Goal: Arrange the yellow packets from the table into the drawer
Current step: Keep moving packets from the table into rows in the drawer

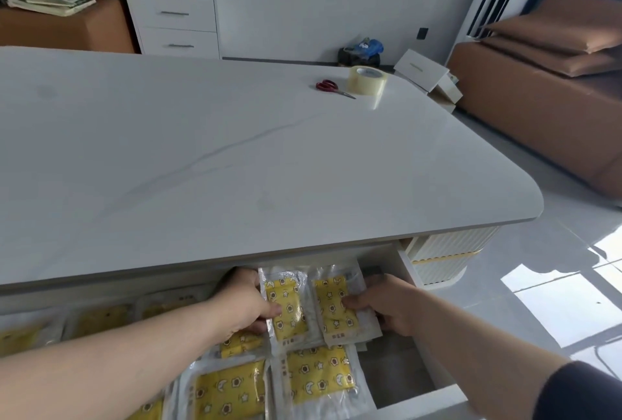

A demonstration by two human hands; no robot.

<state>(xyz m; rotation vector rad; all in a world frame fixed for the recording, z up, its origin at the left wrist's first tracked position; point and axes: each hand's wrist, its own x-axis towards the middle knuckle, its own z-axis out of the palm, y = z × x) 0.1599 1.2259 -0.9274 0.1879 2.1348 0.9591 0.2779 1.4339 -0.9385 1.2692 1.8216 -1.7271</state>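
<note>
Yellow packet [286, 305] pinched by left hand [247, 305]; second packet [335, 308] pinched by right hand [387, 305], both inside drawer [400, 372], between the hands. Placing step, likely late. Next: lay flat side by side beyond laid packets [316, 376] nearer the wrists, release.

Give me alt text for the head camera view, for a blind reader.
A person's left hand grips one yellow packet and the right hand grips a second packet beside it, in the open drawer under a white table, among more packets lying flat. Red scissors and a tape roll lie far across the tabletop.
</note>
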